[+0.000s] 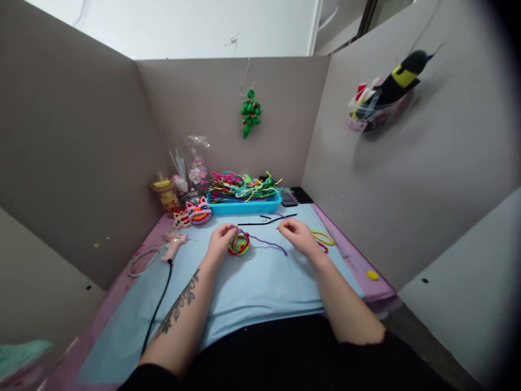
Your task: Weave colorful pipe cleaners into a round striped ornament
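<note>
Left hand (220, 240): thumb and index pinched narrow on a purple pipe cleaner (266, 241), at the far rim of the round multicolour pipe-cleaner piece (239, 245). Right hand (299, 237): thumb and index close together near the black pipe cleaner (254, 224); can't tell if anything sits between them.

Status: round piece sits mid-cloth, just right of the left hand. Red and green bands look formed, so I'd call it part-built. Purple length trails off to the right, its end loose; can't tell if it's joined to the piece. Not worked in, by my read: that purple tail, the black length, and the yellow loop (324, 237) lying right of the right hand.

Room: light-blue cloth (264, 285) runs from the hands to the near edge, widest stretch between the forearms. Far side stops at the blue tray (244, 207) of pipe cleaners. Left: pink glue gun (174, 245), its black cable running near, beside the left forearm; watch for a snag. Partitions (81, 136) close off left, far and right, so the near side looks like the easiest way out.
</note>
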The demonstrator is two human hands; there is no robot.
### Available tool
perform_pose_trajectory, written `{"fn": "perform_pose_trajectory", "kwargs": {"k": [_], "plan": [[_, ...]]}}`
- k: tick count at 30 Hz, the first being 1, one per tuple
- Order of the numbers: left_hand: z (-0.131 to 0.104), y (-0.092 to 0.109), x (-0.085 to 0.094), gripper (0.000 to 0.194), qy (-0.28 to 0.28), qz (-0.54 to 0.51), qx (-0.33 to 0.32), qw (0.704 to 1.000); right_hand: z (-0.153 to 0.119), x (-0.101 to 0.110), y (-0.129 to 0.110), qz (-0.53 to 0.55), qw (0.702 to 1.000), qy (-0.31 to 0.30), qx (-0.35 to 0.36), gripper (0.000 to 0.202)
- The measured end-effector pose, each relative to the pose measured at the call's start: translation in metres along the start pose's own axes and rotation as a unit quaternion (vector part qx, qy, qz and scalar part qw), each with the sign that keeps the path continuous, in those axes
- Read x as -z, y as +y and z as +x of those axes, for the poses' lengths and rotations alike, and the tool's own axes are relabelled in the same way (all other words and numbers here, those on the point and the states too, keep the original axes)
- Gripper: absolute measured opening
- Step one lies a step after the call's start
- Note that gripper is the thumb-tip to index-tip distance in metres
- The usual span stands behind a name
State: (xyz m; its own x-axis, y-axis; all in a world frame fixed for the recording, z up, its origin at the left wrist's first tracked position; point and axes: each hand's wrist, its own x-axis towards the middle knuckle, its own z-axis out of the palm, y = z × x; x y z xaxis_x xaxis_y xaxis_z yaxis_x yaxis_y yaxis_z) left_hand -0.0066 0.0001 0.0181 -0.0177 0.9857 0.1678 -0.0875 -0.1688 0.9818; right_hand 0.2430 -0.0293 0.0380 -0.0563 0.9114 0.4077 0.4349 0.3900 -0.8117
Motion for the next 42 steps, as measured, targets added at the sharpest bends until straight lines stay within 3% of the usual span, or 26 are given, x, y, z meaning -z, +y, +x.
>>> {"fn": "perform_pose_trajectory", "kwargs": {"k": [1, 3, 5, 7, 9, 12, 14, 16, 19, 21, 26, 30, 32, 37, 42], "plan": [[0.001, 0.0, 0.002, 0.029, 0.007, -0.004, 0.005, 1.0, -0.011, 0.018, -0.003, -0.046, 0.998, -0.041, 0.02, 0.014], [0.004, -0.001, 0.005, 0.031, 0.014, -0.008, 0.014, 1.0, -0.037, 0.057, -0.009, -0.131, 0.973, -0.186, 0.034, 0.013], [0.007, -0.002, 0.008, 0.031, 0.022, -0.024, 0.026, 0.999, -0.064, 0.094, -0.012, -0.222, 0.935, -0.272, -0.043, 0.019], [0.009, -0.004, 0.01, 0.031, 0.022, -0.034, 0.035, 0.999, -0.081, 0.121, -0.013, -0.299, 0.911, -0.255, -0.128, 0.024], [0.011, -0.005, 0.011, 0.03, 0.014, -0.05, 0.038, 0.998, -0.085, 0.129, -0.012, -0.335, 0.904, -0.222, -0.142, 0.028], [0.009, -0.004, 0.01, 0.028, -0.006, -0.071, 0.052, 0.996, -0.064, 0.101, -0.01, -0.321, 0.926, -0.185, -0.079, 0.024], [0.006, -0.001, 0.009, 0.027, -0.024, -0.082, 0.065, 0.994, -0.04, 0.065, -0.011, -0.273, 0.95, -0.151, -0.007, 0.018], [0.003, 0.004, 0.007, 0.026, -0.035, -0.097, 0.07, 0.992, -0.018, 0.024, -0.013, -0.209, 0.969, -0.125, 0.033, 0.027], [0.0, 0.009, 0.007, 0.024, -0.024, -0.115, 0.074, 0.99, 0.002, -0.025, -0.01, -0.121, 0.975, -0.187, 0.012, 0.035], [0.002, 0.011, 0.011, 0.024, -0.001, -0.125, 0.075, 0.989, 0.007, -0.042, -0.002, -0.069, 0.974, -0.214, -0.035, 0.024], [0.014, 0.008, 0.03, 0.026, 0.06, -0.207, 0.077, 0.973, 0.009, -0.039, 0.03, 0.082, 0.984, -0.136, -0.077, 0.024], [0.017, 0.006, 0.036, 0.026, 0.058, -0.238, 0.09, 0.965, 0.015, -0.027, 0.05, 0.204, 0.973, -0.028, -0.108, 0.029], [0.017, 0.006, 0.036, 0.025, 0.064, -0.245, 0.089, 0.963, 0.018, -0.026, 0.054, 0.227, 0.966, -0.004, -0.125, 0.028], [0.019, 0.001, 0.036, 0.023, 0.065, -0.245, 0.093, 0.963, 0.017, -0.033, 0.054, 0.185, 0.975, -0.001, -0.126, 0.027], [0.02, -0.001, 0.037, 0.023, 0.04, -0.255, 0.102, 0.961, 0.016, -0.043, 0.055, 0.027, 0.997, 0.068, -0.024, 0.04]]}}
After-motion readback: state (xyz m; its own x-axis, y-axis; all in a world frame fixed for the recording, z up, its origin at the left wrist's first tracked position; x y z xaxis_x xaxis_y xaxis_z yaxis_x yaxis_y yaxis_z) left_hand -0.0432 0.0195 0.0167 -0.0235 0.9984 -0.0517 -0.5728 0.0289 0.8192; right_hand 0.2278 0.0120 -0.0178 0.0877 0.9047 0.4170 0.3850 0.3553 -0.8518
